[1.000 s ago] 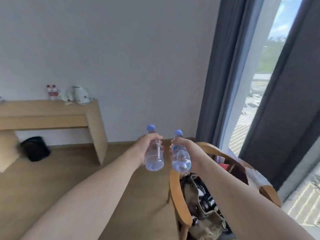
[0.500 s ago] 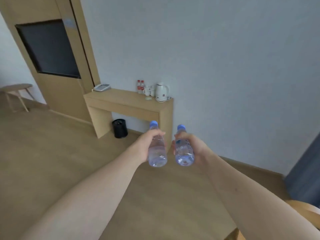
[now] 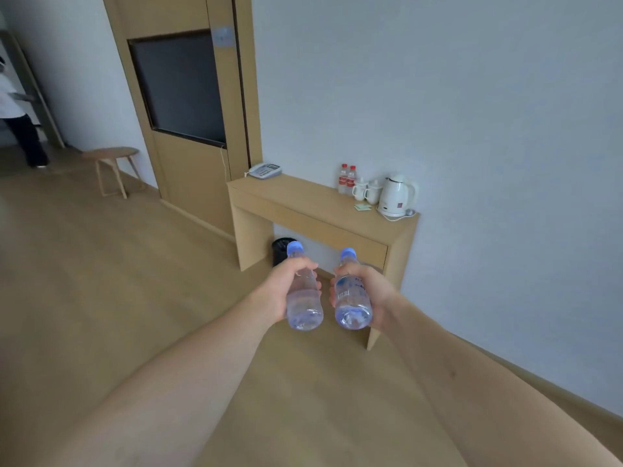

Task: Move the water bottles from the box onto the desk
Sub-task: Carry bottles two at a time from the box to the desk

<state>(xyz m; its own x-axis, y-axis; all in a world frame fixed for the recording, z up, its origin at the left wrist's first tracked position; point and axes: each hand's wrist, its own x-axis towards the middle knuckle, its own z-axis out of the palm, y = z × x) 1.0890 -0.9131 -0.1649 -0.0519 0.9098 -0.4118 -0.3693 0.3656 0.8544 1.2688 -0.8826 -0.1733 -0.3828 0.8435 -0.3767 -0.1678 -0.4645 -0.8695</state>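
My left hand (image 3: 281, 291) grips a clear water bottle (image 3: 303, 298) with a blue cap, held out in front of me. My right hand (image 3: 377, 294) grips a second clear blue-capped water bottle (image 3: 352, 301) beside it. Both bottles are tilted away from me, a hand's width apart, in the air above the wooden floor. The light wooden desk (image 3: 303, 203) stands against the wall just beyond them. The box is out of view.
On the desk are a telephone (image 3: 265, 170), two red-labelled bottles (image 3: 347, 179), two white cups (image 3: 366, 190) and a white kettle (image 3: 396, 196). A black bin (image 3: 281, 251) sits under it. A wooden stool (image 3: 113, 170) and a person (image 3: 20, 129) stand far left.
My view has swung left, away from the window and chair, and the desk has come much nearer. Both hands keep the bottles out in front.
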